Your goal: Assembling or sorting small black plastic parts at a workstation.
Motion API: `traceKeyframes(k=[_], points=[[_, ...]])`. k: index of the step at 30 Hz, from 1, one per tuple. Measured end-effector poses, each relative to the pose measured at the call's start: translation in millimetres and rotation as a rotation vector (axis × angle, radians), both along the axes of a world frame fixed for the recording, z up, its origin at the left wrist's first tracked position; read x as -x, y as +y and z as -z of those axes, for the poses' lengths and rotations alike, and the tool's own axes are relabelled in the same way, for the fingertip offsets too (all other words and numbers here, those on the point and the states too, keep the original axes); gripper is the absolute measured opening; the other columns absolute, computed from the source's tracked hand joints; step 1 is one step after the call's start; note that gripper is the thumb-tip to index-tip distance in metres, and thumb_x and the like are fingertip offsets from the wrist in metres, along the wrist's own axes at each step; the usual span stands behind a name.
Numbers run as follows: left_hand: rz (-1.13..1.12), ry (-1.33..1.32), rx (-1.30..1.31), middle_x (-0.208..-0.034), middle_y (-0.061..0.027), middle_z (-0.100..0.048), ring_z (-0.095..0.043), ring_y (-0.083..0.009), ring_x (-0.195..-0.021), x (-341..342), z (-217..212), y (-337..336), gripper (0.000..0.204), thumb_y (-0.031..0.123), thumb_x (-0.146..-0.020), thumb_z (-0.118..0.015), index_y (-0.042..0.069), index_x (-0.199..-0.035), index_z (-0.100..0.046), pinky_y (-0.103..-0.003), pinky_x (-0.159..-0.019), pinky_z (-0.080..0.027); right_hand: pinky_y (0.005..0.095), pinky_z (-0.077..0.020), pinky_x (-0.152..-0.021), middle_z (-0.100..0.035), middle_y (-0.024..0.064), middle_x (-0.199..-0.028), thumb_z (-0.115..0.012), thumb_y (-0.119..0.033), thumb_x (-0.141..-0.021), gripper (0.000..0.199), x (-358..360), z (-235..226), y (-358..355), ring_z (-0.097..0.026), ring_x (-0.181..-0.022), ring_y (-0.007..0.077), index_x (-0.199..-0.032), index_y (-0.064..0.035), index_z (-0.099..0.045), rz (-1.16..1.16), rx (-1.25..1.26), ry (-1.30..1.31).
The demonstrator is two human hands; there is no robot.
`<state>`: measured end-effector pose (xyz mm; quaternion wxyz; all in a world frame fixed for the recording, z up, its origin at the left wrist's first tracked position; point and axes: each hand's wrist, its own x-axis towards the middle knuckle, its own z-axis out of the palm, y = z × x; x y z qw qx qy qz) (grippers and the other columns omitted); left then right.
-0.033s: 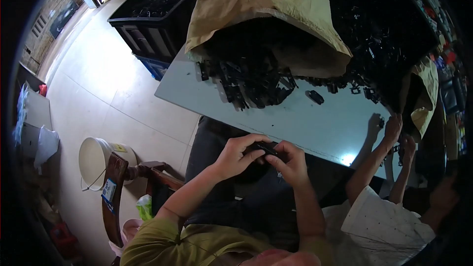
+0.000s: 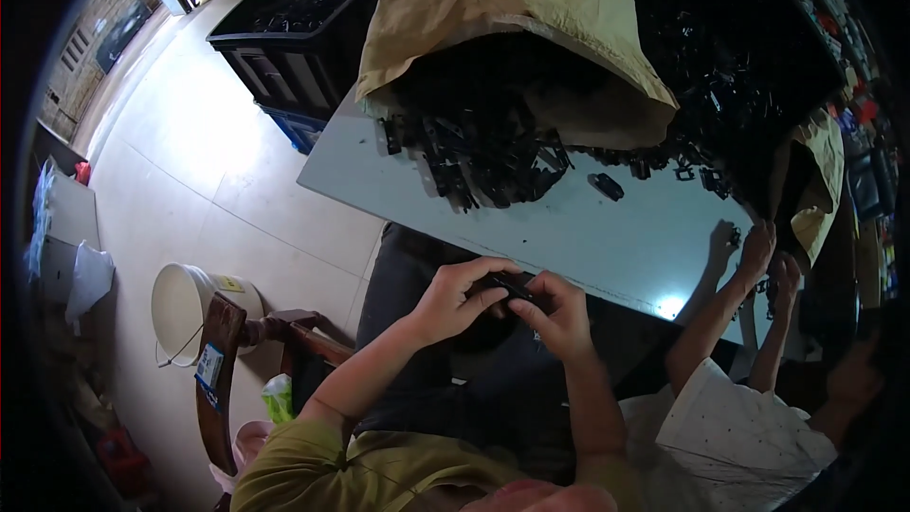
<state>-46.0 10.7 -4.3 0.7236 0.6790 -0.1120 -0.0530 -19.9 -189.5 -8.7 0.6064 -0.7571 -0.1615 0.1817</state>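
My left hand (image 2: 463, 301) and my right hand (image 2: 561, 315) meet over my lap, just below the near edge of a pale grey-blue table (image 2: 607, 237). Both pinch one small black part (image 2: 513, 285) between the fingertips; most of it is hidden by my fingers. On the table beyond lies a heap of similar black parts (image 2: 483, 156), spilling from an open tan sack (image 2: 502, 9). A single black part (image 2: 607, 187) lies apart from the heap.
Another person sits at my right, with hands (image 2: 758, 261) at the table's right end by a second tan sack (image 2: 810, 190). A white bucket (image 2: 185, 308) and a wooden chair arm (image 2: 223, 360) stand at my left. Black crates (image 2: 294, 38) sit beyond the table.
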Motion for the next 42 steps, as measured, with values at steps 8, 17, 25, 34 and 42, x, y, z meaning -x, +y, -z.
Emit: traceKeyframes(k=[8, 17, 25, 34, 42], points=[[-0.395, -0.247, -0.26, -0.088, -0.007, -0.054, -0.06, -0.0167, -0.081, -24, 23, 35, 0.012, 0.006, -0.091, -0.051, 0.0, -0.099, -0.057, -0.032, -0.074, -0.047, 0.0406, -0.0444, -0.084, -0.056, 0.0152, -0.118, -0.063, -0.011, -0.082, 0.03, -94, 1, -17, -0.053, -0.104, 0.033, -0.111, -0.0023, -0.06, 0.517, 0.582, -0.999], [-0.497, -0.527, -1.182, -0.101, -0.0033, -0.055, -0.061, -0.0248, -0.079, -71, 6, 43, 0.024, 0.002, -0.078, -0.057, 0.009, -0.099, -0.066, -0.034, -0.063, -0.051, 0.0381, -0.0485, -0.078, -0.056, 0.012, -0.103, -0.06, -0.009, -0.084, 0.033, -89, 14, -20, -0.057, -0.095, 0.0279, -0.117, -0.0057, -0.062, 0.449, 0.863, -0.775], [-0.346, -0.681, -1.211, -0.107, -0.0037, -0.06, -0.063, -0.0227, -0.076, -63, 13, 27, 0.018, 0.005, -0.078, -0.06, 0.009, -0.095, -0.066, -0.033, -0.061, -0.053, 0.0398, -0.0488, -0.074, -0.055, 0.0145, -0.096, -0.063, -0.004, -0.077, 0.031, -50, 12, -28, -0.058, -0.085, 0.0331, -0.108, -0.0001, -0.056, 0.442, 0.793, -0.727], [-0.24, -0.238, -0.205, -0.084, -0.0052, -0.061, -0.056, -0.0104, -0.063, -47, 20, -2, 0.018, 0.006, -0.088, -0.06, 0.003, -0.104, -0.055, -0.024, -0.061, -0.046, 0.0305, -0.0466, -0.07, -0.057, 0.0081, -0.092, -0.062, 0.001, -0.073, 0.03, -29, 2, -15, -0.056, -0.08, 0.0168, -0.102, 0.0019, -0.055, 0.411, 0.221, -0.435], [-0.211, 0.025, -0.086, -0.074, -0.0011, -0.06, -0.053, -0.0047, -0.058, -41, 5, -13, 0.01, 0.005, -0.09, -0.058, 0.0, -0.099, -0.059, -0.02, -0.052, -0.041, 0.035, -0.0483, -0.071, -0.054, 0.013, -0.098, -0.066, 0.005, -0.065, 0.035, -10, -17, 26, -0.057, -0.086, 0.0292, -0.099, -0.0009, -0.06, 0.284, 0.265, -0.719]])
